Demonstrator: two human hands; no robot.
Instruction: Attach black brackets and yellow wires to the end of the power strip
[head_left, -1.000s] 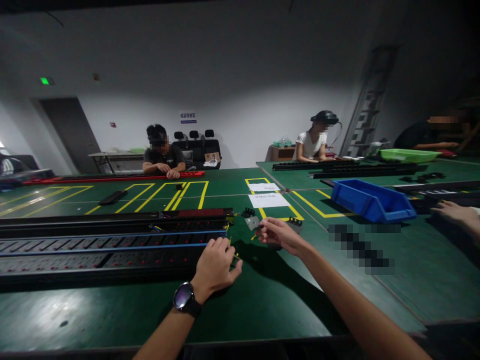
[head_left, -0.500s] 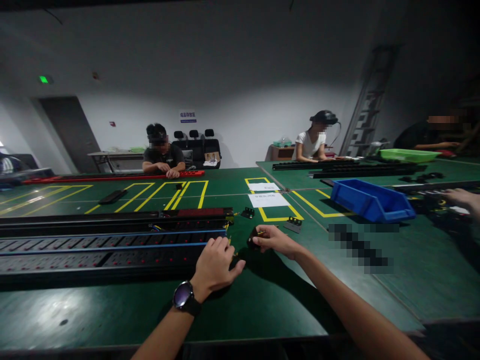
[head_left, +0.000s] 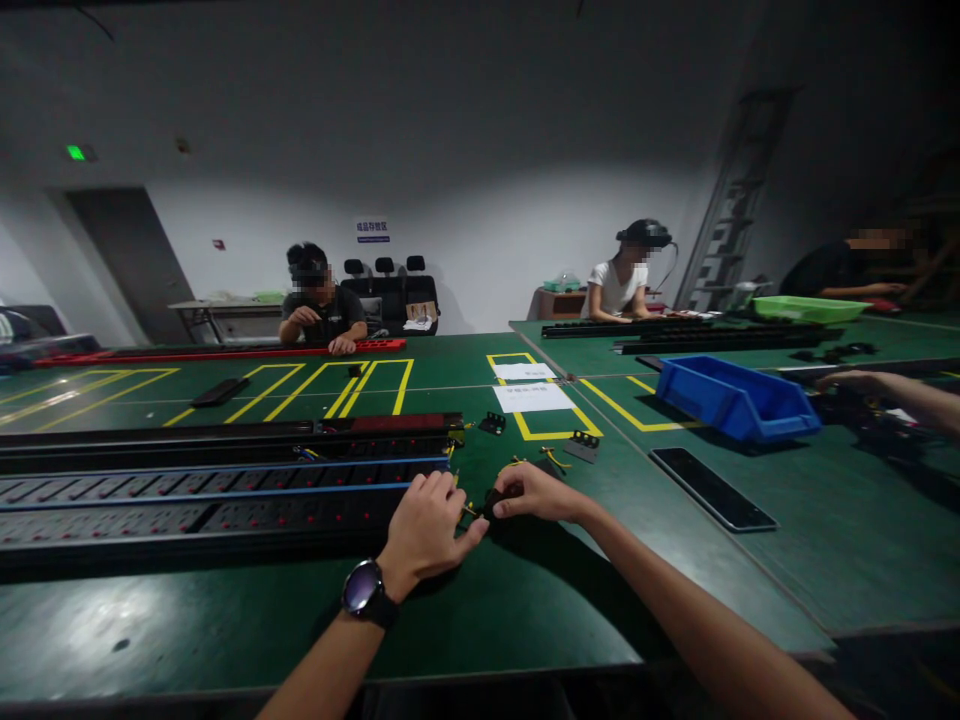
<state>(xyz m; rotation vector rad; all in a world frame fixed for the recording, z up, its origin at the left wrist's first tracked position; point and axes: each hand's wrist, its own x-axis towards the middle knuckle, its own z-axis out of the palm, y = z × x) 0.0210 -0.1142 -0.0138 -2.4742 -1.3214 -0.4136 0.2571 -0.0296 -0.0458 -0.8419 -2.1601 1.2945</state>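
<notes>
My left hand (head_left: 426, 518), a watch on its wrist, curls over the right end of the nearest black power strip (head_left: 292, 510), its thumb stretched to the right. The fingertips are hidden behind the hand. Short yellow wires (head_left: 469, 511) stick out from the strip's end beside the thumb. My right hand (head_left: 536, 490) is closed on a small black end piece (head_left: 491, 502), held right by the left thumb and the wires. Beyond it lie a dark part with yellow wires (head_left: 556, 458) and two loose black end pieces, one at the left (head_left: 493, 423) and one at the right (head_left: 583, 446).
More long strips (head_left: 225, 437) lie behind the nearest one. A phone (head_left: 712, 488), a blue bin (head_left: 739, 400) and paper sheets (head_left: 532, 398) are on the green table (head_left: 525, 610). Co-workers sit across the table, and another person's arm (head_left: 900, 395) reaches in at right.
My right hand has moved left and slightly down, bringing the black end piece up to the wires and left thumb. The left hand stays at the strip's end.
</notes>
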